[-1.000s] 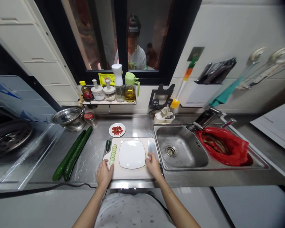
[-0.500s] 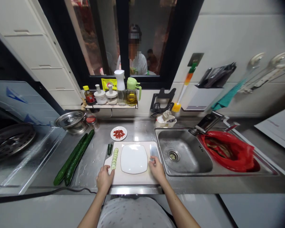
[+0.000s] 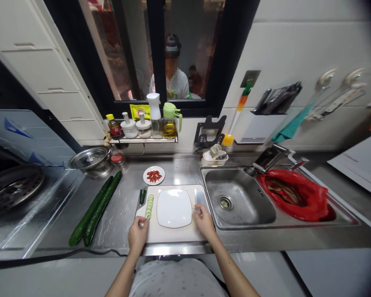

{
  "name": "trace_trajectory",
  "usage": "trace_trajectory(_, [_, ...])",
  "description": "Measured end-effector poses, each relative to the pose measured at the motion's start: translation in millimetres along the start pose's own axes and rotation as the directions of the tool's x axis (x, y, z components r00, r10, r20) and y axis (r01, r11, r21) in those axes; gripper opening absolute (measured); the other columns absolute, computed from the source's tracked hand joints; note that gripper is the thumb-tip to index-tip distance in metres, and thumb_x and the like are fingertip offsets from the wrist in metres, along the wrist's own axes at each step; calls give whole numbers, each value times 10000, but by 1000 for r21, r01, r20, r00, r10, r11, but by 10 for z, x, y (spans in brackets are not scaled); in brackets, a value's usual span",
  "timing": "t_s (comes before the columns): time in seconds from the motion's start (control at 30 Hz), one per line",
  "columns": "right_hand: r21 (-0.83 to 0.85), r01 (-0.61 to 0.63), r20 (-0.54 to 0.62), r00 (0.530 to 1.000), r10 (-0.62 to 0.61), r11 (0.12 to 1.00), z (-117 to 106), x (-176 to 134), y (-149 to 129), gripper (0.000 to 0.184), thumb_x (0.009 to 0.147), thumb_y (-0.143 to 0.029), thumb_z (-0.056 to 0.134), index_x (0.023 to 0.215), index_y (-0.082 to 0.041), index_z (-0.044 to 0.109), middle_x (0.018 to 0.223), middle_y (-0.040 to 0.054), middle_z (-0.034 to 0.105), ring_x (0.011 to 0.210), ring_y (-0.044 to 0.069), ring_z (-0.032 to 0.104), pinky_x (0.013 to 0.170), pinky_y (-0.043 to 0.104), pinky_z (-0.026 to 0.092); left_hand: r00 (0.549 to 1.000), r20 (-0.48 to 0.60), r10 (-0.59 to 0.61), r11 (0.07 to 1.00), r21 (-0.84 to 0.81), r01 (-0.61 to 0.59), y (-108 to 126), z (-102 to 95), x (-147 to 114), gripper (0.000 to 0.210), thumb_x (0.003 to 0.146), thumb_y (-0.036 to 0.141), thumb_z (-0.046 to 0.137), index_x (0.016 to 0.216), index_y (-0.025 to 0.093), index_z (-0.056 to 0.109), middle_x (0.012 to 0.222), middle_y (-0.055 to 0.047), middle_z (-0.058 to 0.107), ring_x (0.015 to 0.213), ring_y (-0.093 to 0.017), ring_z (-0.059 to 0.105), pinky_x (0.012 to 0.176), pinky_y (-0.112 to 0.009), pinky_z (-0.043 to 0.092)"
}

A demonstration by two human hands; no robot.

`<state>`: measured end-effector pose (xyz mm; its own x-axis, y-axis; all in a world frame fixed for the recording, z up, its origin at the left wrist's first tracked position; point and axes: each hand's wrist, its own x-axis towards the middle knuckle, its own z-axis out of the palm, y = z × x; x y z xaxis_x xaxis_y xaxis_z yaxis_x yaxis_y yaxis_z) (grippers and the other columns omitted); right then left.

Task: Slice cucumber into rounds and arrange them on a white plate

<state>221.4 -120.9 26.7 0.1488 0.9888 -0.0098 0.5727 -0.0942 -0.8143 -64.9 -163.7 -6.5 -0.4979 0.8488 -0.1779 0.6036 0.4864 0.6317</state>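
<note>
My left hand is at the front left of the white cutting board. Its thumb and forefinger pinch the near end of a row of overlapping cucumber slices. On the board's right side, my right hand has its fingers curled over the near end of a knife. The knife blade lies flat, pointing away, and the hand hides the handle. Between both hands sits a bare white square plate. A short cucumber piece rests by the board's far left corner.
Two whole cucumbers lie left of the board. Behind it stands a small plate of chopped red pieces. The sink adjoins on the right, with a red plastic bag. Condiment bottles line a rack. A person shows in the window.
My left hand has shifted slightly right, from the board's edge to the cucumber slices, and its fingers have come together on the row's near end. My right hand stays at the knife.
</note>
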Motion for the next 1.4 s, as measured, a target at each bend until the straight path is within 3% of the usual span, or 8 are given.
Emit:
trace_trajectory(0.17, [58,17,37,999,-19,998,43,-82,-123,251,749,-351,474,875,-188,616,645,-3,565,624,166,563,618,262,434,991,-4,131,929,-349,-124,137,-46,-5,370,735,536,554,857,188,576,669,5,578,614,-144,536,622,-238,422])
trace_trajectory(0.27, [104,55,147,987,-71,993,102,-135,-262,245,766,-358,497,905,-197,617,696,0,592,630,153,559,619,256,445,972,58,228,852,-494,-171,324,-57,-26,383,705,528,592,845,171,583,695,-8,589,595,-127,505,621,-237,425])
trace_trajectory(0.4, [161,144,287,940,-186,976,213,-172,-447,285,789,-364,526,996,-195,626,853,33,649,730,154,584,704,271,468,936,138,325,816,-541,-204,631,-46,-80,336,694,480,627,809,164,606,704,-17,600,616,-124,509,638,-239,431])
trace_trajectory(0.6, [198,196,281,927,-247,961,308,-121,-560,284,811,-351,540,1030,-186,614,907,50,667,818,165,596,782,299,466,899,169,403,774,-586,-237,961,11,-158,253,709,402,625,790,162,618,722,-22,617,646,-126,522,654,-246,441])
trace_trajectory(0.77, [203,212,263,929,-262,956,301,-48,-585,185,835,-324,496,802,-185,612,774,19,659,721,144,582,689,255,450,886,191,422,779,-577,-246,1060,37,-166,247,705,401,621,781,166,625,731,-24,624,670,-134,541,661,-246,436])
trace_trajectory(0.97, [221,225,268,921,-281,949,251,27,-646,167,819,-317,511,779,-186,606,734,0,647,675,127,564,646,229,427,865,234,444,789,-561,-253,1082,49,-110,237,710,372,624,818,161,636,732,-23,622,638,-124,505,635,-236,413])
trace_trajectory(1.2, [240,236,225,930,-291,942,105,251,-797,180,808,-339,526,751,-184,597,709,-6,628,670,123,551,652,228,419,922,143,360,804,-548,-229,1188,-59,-88,233,720,369,616,843,171,603,753,-15,609,611,-108,492,624,-227,408])
trace_trajectory(1.4, [212,322,175,916,-360,923,-86,362,-962,186,849,-332,487,787,-187,586,766,9,642,703,127,558,681,233,423,883,273,381,741,-661,-116,1368,-222,-136,283,717,434,620,750,154,632,678,-21,604,646,-127,533,627,-229,407])
